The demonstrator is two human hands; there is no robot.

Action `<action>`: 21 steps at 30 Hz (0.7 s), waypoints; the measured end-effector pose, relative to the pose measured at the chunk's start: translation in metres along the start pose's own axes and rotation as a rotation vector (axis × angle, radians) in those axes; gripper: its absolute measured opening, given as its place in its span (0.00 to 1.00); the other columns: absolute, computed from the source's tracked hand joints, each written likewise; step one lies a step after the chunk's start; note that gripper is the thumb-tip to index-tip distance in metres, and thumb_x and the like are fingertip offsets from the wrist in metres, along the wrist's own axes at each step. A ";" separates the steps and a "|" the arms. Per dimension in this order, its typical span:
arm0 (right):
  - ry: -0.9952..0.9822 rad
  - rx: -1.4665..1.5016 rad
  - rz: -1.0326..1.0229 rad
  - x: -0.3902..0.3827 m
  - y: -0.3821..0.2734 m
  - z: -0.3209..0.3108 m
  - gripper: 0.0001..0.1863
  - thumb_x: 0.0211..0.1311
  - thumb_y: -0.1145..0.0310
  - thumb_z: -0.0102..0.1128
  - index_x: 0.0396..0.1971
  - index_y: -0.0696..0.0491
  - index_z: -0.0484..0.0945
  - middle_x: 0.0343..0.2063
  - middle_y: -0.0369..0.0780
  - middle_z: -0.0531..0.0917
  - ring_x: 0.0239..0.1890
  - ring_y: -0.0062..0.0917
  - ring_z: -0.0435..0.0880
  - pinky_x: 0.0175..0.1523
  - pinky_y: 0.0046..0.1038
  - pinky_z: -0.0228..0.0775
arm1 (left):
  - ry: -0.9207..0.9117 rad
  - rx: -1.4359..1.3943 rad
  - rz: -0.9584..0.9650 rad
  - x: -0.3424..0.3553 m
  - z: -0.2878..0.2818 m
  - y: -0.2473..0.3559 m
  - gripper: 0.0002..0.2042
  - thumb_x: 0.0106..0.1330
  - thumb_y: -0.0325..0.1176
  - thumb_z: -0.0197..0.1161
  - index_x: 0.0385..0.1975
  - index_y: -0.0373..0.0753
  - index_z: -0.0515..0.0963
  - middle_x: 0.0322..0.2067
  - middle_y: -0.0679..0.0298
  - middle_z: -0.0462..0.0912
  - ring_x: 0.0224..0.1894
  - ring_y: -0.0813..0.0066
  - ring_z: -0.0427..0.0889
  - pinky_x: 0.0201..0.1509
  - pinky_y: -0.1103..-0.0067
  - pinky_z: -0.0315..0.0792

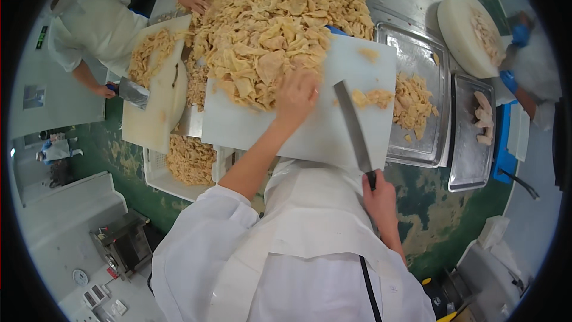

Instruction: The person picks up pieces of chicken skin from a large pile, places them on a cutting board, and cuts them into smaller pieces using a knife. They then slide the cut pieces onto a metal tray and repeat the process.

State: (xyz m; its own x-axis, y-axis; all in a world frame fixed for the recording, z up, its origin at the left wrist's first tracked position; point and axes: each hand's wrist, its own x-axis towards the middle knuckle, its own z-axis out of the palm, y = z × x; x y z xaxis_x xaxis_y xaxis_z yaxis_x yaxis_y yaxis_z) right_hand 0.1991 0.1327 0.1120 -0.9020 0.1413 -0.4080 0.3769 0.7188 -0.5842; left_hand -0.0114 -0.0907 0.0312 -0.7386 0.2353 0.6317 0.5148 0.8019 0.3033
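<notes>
My left hand [293,98] has its fingers curled over pale yellow meat pieces at the near edge of a large heap [262,42], which spreads onto a white cutting board [339,134]. My right hand [378,198] grips the black handle of a long rectangular-bladed knife [351,119], its blade lying diagonally above the board, right of my left hand. A few cut pieces [374,98] lie beside the blade. Just right of the board, a metal tray [417,158] holds a pile of similar pieces [411,107].
A co-worker [95,30] at left holds a cleaver [134,92] by another board [143,131]. A white crate [152,176] of pieces sits below. At right stand a round board [459,30], a tray with meat [471,176] and another person [530,71].
</notes>
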 end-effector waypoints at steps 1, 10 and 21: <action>0.006 -0.030 -0.025 0.003 0.003 0.011 0.12 0.67 0.61 0.55 0.36 0.56 0.73 0.21 0.55 0.80 0.27 0.55 0.80 0.33 0.50 0.70 | 0.002 0.001 0.008 0.010 -0.004 -0.006 0.09 0.55 0.34 0.69 0.33 0.43 0.79 0.32 0.64 0.79 0.37 0.61 0.79 0.46 0.67 0.70; 0.255 -0.082 0.153 0.031 0.039 -0.017 0.17 0.68 0.58 0.54 0.41 0.59 0.74 0.24 0.56 0.82 0.31 0.56 0.80 0.35 0.50 0.70 | -0.544 0.487 0.049 0.039 -0.040 -0.041 0.05 0.58 0.33 0.60 0.29 0.43 0.82 0.26 0.65 0.84 0.34 0.64 0.82 0.48 0.70 0.65; 0.307 0.108 0.101 0.023 0.060 -0.007 0.16 0.66 0.58 0.57 0.38 0.57 0.75 0.22 0.54 0.79 0.31 0.55 0.79 0.33 0.46 0.68 | -0.530 -1.197 -0.630 0.052 0.019 0.051 0.09 0.63 0.26 0.61 0.42 0.37 0.79 0.36 0.56 0.81 0.31 0.61 0.82 0.37 0.71 0.77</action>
State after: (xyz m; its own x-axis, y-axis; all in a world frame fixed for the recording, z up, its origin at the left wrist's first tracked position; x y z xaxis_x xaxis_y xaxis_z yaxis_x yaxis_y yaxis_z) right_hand 0.1996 0.1837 0.0732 -0.8739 0.4183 -0.2475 0.4733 0.6163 -0.6294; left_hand -0.0319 -0.0272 0.0654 -0.9094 0.4080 -0.0811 -0.0980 -0.0207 0.9950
